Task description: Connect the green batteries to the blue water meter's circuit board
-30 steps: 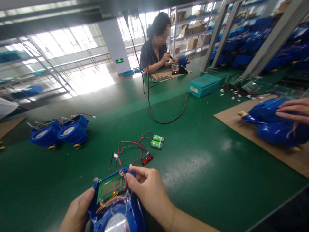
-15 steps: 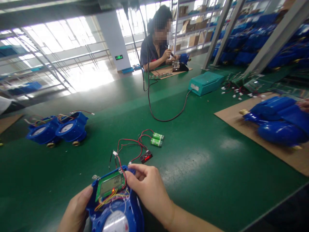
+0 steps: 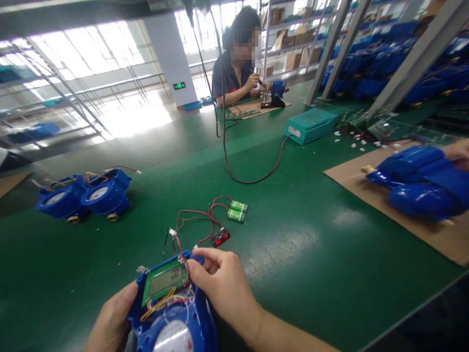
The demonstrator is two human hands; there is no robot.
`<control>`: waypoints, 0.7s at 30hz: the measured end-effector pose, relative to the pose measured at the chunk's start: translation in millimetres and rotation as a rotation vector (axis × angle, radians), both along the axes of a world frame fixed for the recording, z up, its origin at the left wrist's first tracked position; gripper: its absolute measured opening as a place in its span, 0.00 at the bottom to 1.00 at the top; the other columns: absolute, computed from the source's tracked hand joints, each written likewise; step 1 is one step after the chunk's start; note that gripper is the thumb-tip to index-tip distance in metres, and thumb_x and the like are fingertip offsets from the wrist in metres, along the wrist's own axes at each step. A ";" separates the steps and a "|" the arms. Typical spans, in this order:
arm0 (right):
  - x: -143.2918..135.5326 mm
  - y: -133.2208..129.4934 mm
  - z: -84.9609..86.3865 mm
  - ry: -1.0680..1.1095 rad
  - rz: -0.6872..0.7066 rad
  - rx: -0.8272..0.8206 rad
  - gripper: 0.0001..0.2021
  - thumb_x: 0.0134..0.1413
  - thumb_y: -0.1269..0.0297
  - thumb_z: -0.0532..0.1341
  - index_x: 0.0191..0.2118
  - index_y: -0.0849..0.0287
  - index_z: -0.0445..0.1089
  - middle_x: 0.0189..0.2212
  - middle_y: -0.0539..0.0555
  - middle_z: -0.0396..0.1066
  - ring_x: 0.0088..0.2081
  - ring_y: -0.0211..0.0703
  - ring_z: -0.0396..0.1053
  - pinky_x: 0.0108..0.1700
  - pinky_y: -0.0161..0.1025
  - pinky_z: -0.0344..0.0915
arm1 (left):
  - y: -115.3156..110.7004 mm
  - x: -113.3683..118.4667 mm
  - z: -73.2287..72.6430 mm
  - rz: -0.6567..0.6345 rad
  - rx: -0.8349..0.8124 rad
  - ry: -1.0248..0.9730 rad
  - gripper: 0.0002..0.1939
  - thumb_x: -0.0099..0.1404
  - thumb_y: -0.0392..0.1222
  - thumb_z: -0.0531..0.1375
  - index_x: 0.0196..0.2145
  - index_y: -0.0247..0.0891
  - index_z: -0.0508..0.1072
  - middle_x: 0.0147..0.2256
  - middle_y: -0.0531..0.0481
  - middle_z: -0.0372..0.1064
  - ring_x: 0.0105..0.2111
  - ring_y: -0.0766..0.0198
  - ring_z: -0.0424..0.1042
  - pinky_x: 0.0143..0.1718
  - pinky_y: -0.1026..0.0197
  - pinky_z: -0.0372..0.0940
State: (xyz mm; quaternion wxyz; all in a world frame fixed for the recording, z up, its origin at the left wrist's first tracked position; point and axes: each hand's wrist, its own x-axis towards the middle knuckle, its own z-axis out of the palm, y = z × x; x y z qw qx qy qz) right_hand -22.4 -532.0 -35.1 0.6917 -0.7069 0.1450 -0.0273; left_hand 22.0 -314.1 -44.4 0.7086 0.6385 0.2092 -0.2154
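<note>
A blue water meter [image 3: 200,318] is held at the bottom of the view, its housing uncovered. Inside sits a green circuit board with a small LCD screen [image 3: 165,281] that reads about 0.0. Yellow and red wires run over the board. My left hand [image 3: 114,318] grips the meter's left side, the thumb on its rim. My right hand [image 3: 225,286] is closed on the upper right corner, thumb and forefinger beside the red wires. Those wires lead through a white connector [image 3: 173,232] toward a small red digital display [image 3: 220,237] and two green batteries [image 3: 237,211].
Two open blue meters [image 3: 106,194] stand on the green table at left. A teal box [image 3: 311,126] with a black cable lies farther back. Another blue meter [image 3: 421,183] rests on cardboard at right, touched by another person's hand. A co-worker [image 3: 238,63] sits across the table.
A red light on the circuit board was lit before and is now off. The digits on the red display differ. My hands keep the same hold, and the view has shifted slightly.
</note>
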 end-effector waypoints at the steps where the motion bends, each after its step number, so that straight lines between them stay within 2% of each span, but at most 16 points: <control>1: -0.1 0.0 -0.3 0.001 0.001 0.004 0.20 0.50 0.48 0.65 0.41 0.59 0.77 0.20 0.49 0.64 0.23 0.37 0.60 0.24 0.31 0.55 | -0.2 -0.3 0.2 0.001 0.005 0.001 0.37 0.47 0.56 0.71 0.49 0.30 0.73 0.40 0.41 0.77 0.44 0.42 0.74 0.42 0.53 0.73; 8: -0.6 1.0 -2.3 0.016 0.014 0.028 0.20 0.49 0.46 0.65 0.41 0.57 0.77 0.21 0.49 0.65 0.24 0.37 0.59 0.24 0.32 0.54 | -4.3 -4.3 2.6 0.010 0.026 -0.047 0.31 0.51 0.57 0.68 0.46 0.30 0.75 0.38 0.41 0.78 0.44 0.41 0.74 0.42 0.50 0.73; 15: 0.1 0.3 -1.3 0.023 0.023 0.031 0.19 0.50 0.47 0.64 0.40 0.57 0.77 0.20 0.49 0.65 0.24 0.37 0.59 0.25 0.33 0.53 | -8.3 -3.9 4.4 0.009 0.057 -0.091 0.32 0.48 0.58 0.69 0.43 0.29 0.77 0.38 0.40 0.77 0.43 0.39 0.74 0.39 0.50 0.74; 21: -0.8 1.5 -0.9 0.033 0.021 0.039 0.20 0.49 0.47 0.65 0.40 0.57 0.77 0.21 0.49 0.65 0.24 0.38 0.60 0.25 0.32 0.53 | -12.7 -7.0 6.2 0.045 0.066 -0.110 0.28 0.50 0.56 0.68 0.41 0.30 0.77 0.36 0.41 0.78 0.42 0.39 0.75 0.40 0.48 0.74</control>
